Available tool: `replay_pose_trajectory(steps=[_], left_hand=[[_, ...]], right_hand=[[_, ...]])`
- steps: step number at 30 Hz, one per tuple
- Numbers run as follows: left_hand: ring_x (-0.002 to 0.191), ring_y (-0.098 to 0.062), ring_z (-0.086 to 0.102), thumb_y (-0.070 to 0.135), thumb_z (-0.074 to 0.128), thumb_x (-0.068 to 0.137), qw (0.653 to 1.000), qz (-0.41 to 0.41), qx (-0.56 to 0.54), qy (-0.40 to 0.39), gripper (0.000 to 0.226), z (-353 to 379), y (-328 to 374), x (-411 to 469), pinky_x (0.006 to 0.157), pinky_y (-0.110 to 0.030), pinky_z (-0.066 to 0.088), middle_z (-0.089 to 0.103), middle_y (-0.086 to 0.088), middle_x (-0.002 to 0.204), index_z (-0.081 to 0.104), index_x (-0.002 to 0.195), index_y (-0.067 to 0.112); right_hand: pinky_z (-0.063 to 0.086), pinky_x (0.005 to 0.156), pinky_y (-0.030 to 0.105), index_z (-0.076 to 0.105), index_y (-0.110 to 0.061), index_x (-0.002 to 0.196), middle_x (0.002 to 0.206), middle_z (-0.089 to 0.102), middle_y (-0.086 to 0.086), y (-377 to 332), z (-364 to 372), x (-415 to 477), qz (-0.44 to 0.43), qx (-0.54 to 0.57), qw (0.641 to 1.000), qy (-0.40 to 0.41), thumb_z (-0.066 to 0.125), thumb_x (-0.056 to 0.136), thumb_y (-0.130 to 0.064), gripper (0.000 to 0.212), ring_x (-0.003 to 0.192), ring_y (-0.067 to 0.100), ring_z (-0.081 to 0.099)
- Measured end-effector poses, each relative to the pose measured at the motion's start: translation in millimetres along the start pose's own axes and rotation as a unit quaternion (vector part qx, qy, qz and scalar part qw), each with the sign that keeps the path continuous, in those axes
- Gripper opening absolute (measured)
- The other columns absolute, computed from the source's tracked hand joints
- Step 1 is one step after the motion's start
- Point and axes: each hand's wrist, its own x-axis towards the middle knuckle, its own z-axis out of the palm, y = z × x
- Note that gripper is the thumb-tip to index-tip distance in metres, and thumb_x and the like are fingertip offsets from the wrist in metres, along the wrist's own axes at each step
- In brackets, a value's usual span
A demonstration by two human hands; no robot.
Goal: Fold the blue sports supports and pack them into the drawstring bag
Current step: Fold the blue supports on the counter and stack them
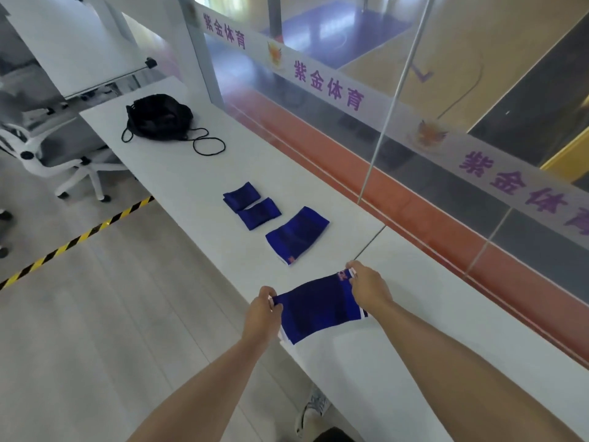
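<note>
Two bare forearms reach forward from the bottom of the frame over a long white table [191, 173]. The left hand [263, 309] pinches the left corner of a blue sports support [318, 309]. The right hand [369, 288] pinches its far right corner. The fingers of both hands are curled on the fabric, and the cloth is stretched between them.

This support is a deep blue rectangle of stretchy fabric. It has a thin white band along its right end and a small red mark near the right hand. It sits at the near left edge of the table, and the left hand is just past that edge, above the grey floor. To the right of it, white tabletop runs to a glass wall [414, 154] along the table's far side.

Just beyond lies a second large support [298, 236], flat and apart from the first. Farther on, two small folded supports [242, 194] [259, 213] touch each other. That makes four blue supports in all.

A wide stretch of tabletop separates them from one black drawstring bag [159, 118], slumped near the far end with its cords [207, 145] looped loosely beside it.

On the floor to the left are a strip of yellow and black tape [76, 240] and one white office chair [47, 154].
</note>
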Motion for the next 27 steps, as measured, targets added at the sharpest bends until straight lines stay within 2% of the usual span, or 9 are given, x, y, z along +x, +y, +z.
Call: replay_pose_trajectory(steps=[4,7,11,17,19,21,24,27], left_hand=[[0.066,-0.012,0.056,0.016,0.051,0.097,0.999,-0.026,0.023,-0.007,0.007,15.4,-7.3,43.8,0.053,-0.021,0.041,0.059,0.003,0.083,0.052,0.103,0.020],[0.069,-0.007,0.056,0.016,0.049,0.098,0.997,-0.035,0.068,-0.025,0.008,27.3,-17.2,71.7,0.052,-0.016,0.037,0.059,0.008,0.082,0.057,0.098,0.020],[0.072,-0.013,0.058,0.018,0.048,0.096,0.992,-0.051,0.101,-0.055,0.012,34.8,-30.7,91.4,0.060,-0.028,0.045,0.061,0.003,0.084,0.057,0.089,0.020],[0.077,-0.012,0.060,0.026,0.051,0.097,0.988,-0.026,0.108,-0.105,0.010,27.5,-38.9,88.7,0.071,-0.034,0.054,0.062,0.005,0.086,0.056,0.089,0.023],[0.078,-0.012,0.060,0.026,0.052,0.097,0.986,-0.021,0.114,-0.120,0.010,26.7,-40.0,90.6,0.071,-0.033,0.053,0.061,0.005,0.087,0.056,0.089,0.022],[0.078,-0.012,0.059,0.027,0.052,0.097,0.982,-0.011,0.133,-0.133,0.011,27.2,-42.4,93.1,0.070,-0.030,0.052,0.060,0.004,0.088,0.055,0.089,0.021],[0.089,-0.010,0.057,0.032,0.053,0.097,0.977,0.018,0.158,-0.140,0.011,30.0,-48.4,96.2,0.078,-0.027,0.051,0.054,0.007,0.108,0.055,0.104,0.024],[0.112,-0.016,0.051,0.039,0.054,0.097,0.963,0.064,0.213,-0.153,0.036,35.9,-54.6,97.6,0.089,-0.027,0.046,0.046,0.007,0.126,0.050,0.130,0.025]], right_hand=[[0.059,0.074,0.042,0.051,-0.033,0.114,0.103,0.063,0.001,0.2,21.2,46.9,0.016,-0.034,0.999,-0.019,0.047,0.096,-0.013,0.027,0.081,0.021,0.063],[0.055,0.075,0.039,0.055,-0.027,0.107,0.106,0.060,0.001,3.6,42.0,72.7,0.037,-0.041,0.998,-0.017,0.048,0.096,-0.015,0.017,0.084,0.022,0.060],[0.043,0.089,0.035,0.065,-0.019,0.107,0.120,0.055,0.001,9.2,68.9,87.5,0.026,-0.079,0.995,0.050,0.055,0.096,-0.018,0.014,0.110,0.024,0.049],[0.038,0.086,0.033,0.065,-0.017,0.112,0.109,0.062,0.004,-0.7,72.8,91.5,0.021,-0.100,0.993,0.065,0.052,0.095,-0.007,0.024,0.099,0.026,0.053],[0.033,0.085,0.031,0.064,-0.020,0.114,0.111,0.063,0.001,-3.6,73.0,96.4,0.014,-0.122,0.990,0.067,0.051,0.094,-0.005,0.028,0.101,0.024,0.051],[0.033,0.089,0.030,0.061,-0.020,0.123,0.120,0.059,0.002,-5.1,75.5,101.3,0.008,-0.122,0.991,0.047,0.051,0.096,-0.007,0.032,0.110,0.024,0.049],[0.036,0.106,0.037,0.051,-0.023,0.139,0.142,0.045,0.002,-3.4,80.9,102.4,-0.017,-0.128,0.992,-0.005,0.049,0.098,-0.009,0.043,0.129,0.026,0.039],[0.034,0.109,0.037,0.051,-0.023,0.139,0.149,0.041,-0.002,2.1,81.5,100.0,-0.055,-0.164,0.984,-0.033,0.046,0.098,-0.006,0.045,0.134,0.026,0.033]])
